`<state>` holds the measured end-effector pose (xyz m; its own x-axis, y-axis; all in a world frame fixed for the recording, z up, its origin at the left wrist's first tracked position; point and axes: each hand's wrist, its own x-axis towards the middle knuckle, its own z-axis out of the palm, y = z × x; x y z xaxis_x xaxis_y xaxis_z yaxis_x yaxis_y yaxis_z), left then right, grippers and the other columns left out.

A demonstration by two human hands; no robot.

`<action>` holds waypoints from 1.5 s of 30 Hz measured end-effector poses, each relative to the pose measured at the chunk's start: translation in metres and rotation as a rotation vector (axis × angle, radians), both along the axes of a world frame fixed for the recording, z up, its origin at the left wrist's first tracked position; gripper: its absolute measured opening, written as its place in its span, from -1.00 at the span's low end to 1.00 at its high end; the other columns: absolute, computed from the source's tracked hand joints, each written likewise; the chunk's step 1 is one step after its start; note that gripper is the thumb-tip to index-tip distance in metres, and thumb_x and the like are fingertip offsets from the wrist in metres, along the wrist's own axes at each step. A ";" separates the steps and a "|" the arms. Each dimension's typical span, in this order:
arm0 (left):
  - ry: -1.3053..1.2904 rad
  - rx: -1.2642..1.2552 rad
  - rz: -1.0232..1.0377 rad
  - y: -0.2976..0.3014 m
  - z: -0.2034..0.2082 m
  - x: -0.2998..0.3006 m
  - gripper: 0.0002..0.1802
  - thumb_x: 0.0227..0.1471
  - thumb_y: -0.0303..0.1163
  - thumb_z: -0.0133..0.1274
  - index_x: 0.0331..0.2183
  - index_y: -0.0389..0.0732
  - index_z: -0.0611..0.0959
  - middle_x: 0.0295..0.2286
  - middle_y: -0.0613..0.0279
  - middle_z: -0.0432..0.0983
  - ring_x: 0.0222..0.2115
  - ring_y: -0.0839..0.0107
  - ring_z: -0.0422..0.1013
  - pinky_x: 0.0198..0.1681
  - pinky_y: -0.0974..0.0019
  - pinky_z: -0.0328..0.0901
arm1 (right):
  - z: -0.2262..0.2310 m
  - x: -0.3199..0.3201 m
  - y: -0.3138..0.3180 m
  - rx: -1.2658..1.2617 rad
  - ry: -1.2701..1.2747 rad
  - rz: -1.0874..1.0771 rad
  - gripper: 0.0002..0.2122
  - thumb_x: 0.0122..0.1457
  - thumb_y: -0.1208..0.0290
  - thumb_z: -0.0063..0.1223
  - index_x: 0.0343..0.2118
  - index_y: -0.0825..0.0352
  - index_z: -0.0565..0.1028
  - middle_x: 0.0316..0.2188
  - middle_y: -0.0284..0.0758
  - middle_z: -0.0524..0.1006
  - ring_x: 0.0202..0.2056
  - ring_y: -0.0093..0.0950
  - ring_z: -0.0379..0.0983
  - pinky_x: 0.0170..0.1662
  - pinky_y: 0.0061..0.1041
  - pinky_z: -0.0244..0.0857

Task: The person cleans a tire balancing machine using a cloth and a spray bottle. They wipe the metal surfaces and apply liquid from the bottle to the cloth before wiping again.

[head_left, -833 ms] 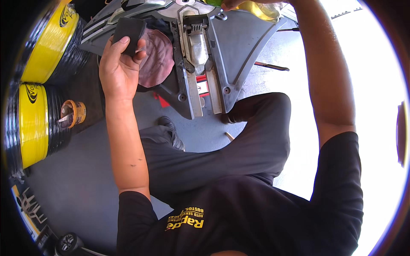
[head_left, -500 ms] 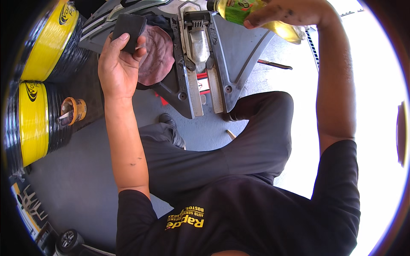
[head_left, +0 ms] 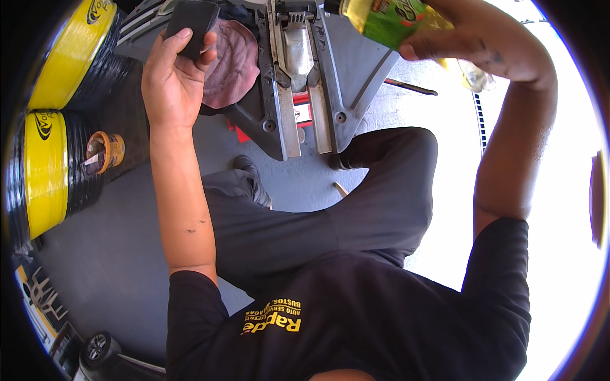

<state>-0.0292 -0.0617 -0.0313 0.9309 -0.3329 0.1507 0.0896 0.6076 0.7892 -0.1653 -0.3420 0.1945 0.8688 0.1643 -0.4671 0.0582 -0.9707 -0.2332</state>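
Note:
My left hand (head_left: pixel 170 95) grips a dark, flat rectangular pad (head_left: pixel 192 26) between thumb and fingers, at the upper left. A wrinkled pinkish cloth (head_left: pixel 236 66) lies just right of it, on a large grey moulded panel (head_left: pixel 356 70). Along the panel's middle run metal rails with a silver metal piece (head_left: pixel 297 54) between them. At the upper right, my right hand (head_left: pixel 486 44) is wrapped round a clear bottle (head_left: pixel 389 22) of yellowish liquid with a green label. The bottle is tilted, its dark neck end pointing left toward the panel; the view's top edge cuts off part of it.
Yellow-banded rolls in shiny black wrap (head_left: pixel 46 171) stand at the left, beside a small orange tub (head_left: pixel 114 152). Red parts (head_left: pixel 304 105) show under the panel. A thin dark tool (head_left: pixel 412 87) lies right of it. A car wheel (head_left: pixel 97 348) shows at lower left.
My right hand has moved right and a little nearer with the bottle. The panel, cloth and left hand with the pad sit slightly higher in the picture; the left hand's grip is unchanged.

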 end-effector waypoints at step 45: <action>-1.591 1.816 0.115 -0.065 0.034 -0.124 -0.44 0.04 -0.45 0.09 0.13 -0.13 0.65 0.08 0.40 0.47 0.05 0.25 0.37 0.11 0.14 0.31 | -0.165 0.028 -0.084 1.135 -0.671 -0.237 -0.24 0.15 0.48 0.40 0.35 0.45 0.19 0.10 -0.22 0.48 0.10 -0.45 0.42 0.20 -0.43 0.30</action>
<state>-0.1536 -0.1264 0.0029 0.4638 -0.8620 0.2046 -0.8183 -0.5053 -0.2740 -0.1369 -0.4259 0.0292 0.9361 -0.0115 0.3515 0.3364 -0.2627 -0.9043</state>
